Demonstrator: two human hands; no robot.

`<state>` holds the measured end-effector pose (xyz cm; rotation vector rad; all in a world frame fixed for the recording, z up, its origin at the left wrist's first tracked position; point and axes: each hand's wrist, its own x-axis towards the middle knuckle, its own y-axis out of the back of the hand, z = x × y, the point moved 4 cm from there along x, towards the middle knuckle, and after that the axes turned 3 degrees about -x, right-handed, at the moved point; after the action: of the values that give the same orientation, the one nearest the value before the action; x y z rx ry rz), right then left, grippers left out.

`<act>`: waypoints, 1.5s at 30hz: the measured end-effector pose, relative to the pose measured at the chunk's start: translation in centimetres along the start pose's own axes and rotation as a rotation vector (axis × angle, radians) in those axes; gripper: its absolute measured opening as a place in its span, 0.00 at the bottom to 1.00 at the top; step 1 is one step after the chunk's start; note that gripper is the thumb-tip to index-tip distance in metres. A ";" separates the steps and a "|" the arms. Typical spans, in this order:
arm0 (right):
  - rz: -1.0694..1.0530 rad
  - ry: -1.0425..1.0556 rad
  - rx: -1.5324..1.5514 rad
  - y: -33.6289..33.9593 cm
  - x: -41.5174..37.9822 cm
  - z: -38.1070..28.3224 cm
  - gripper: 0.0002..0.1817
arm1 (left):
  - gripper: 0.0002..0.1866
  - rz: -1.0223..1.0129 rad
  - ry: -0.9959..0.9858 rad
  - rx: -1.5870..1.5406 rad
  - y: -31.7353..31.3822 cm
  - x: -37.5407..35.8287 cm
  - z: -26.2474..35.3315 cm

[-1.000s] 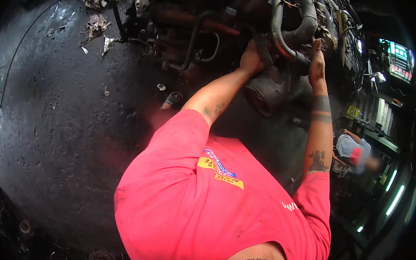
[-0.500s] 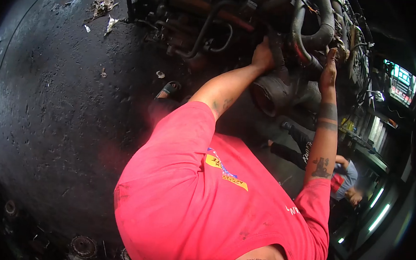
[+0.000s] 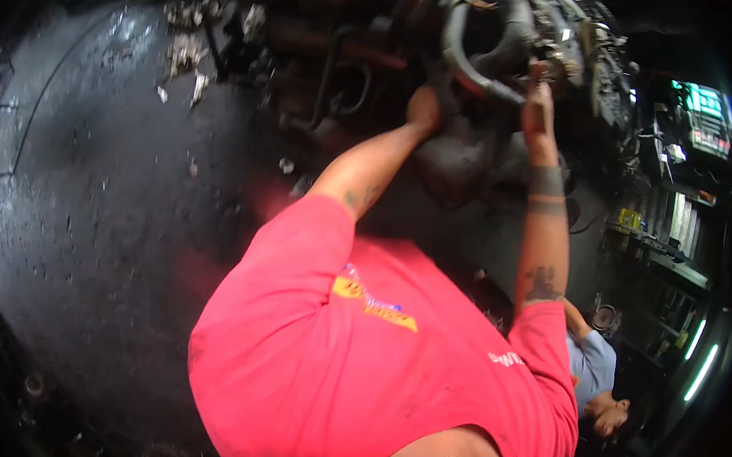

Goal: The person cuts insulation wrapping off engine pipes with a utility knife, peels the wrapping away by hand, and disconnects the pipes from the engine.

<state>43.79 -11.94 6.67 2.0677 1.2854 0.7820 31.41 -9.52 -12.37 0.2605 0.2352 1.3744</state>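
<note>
My left hand (image 3: pixel 424 108) is closed against a dark pipe (image 3: pixel 449 95) on a greasy engine (image 3: pixel 368 53); its fingertips are lost in shadow behind that part. At the engine's other side, my right hand (image 3: pixel 539 118) lies edge-on along the machinery, fingers stretched upward and touching it beside a curved grey hose (image 3: pixel 468 71). Between the two hands, lower down, is a rounded dark housing (image 3: pixel 453 167). Motion blur softens the engine and both hands.
A dark, pitted floor (image 3: pixel 115 213) spreads on the left, with scraps of debris (image 3: pixel 188 54) near the top. At the right, another person (image 3: pixel 594 364) in a grey shirt is near shelving (image 3: pixel 658 246). Blurred round metal parts (image 3: pixel 34 384) lie at the lower left.
Both hands and the engine now appear further left in the view, and the camera has shifted. The hands keep their places on the engine. The other person appears lower, more hidden behind my right arm.
</note>
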 end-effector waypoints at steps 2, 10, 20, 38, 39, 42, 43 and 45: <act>-0.022 -0.100 0.081 0.1 -1.7 -3.7 0.44 | 0.12 0.005 -0.149 0.030 3.2 -1.0 2.3; -0.065 0.084 0.009 -1.3 -1.7 -4.7 0.48 | 0.16 -0.130 -0.362 -0.086 3.5 -1.1 -0.5; -0.142 0.003 0.044 0.0 -2.7 -6.0 0.47 | 0.22 -0.429 -0.046 -0.693 1.5 2.9 -6.2; -0.039 0.075 0.037 -0.7 -1.5 -4.1 0.46 | 0.14 -0.322 -0.358 0.476 9.3 -1.1 1.6; -0.050 0.081 0.029 -0.7 -1.3 -4.0 0.46 | 0.14 -0.263 -0.406 0.379 9.4 -1.4 1.6; -0.015 0.087 -0.017 -0.4 -1.7 -4.3 0.46 | 0.14 -0.472 -0.270 0.590 10.1 -6.3 1.2; -0.010 0.098 -0.013 -0.2 -1.4 -4.3 0.46 | 0.15 -0.414 -0.287 0.523 10.3 -8.1 -1.1; -0.038 0.079 -0.026 -0.8 -1.2 -3.6 0.46 | 0.15 -0.309 -0.329 0.425 12.3 -9.8 -0.6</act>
<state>40.25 -12.16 8.27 2.0046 1.3458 0.8660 17.97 -16.93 -8.86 0.7661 0.2780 0.9479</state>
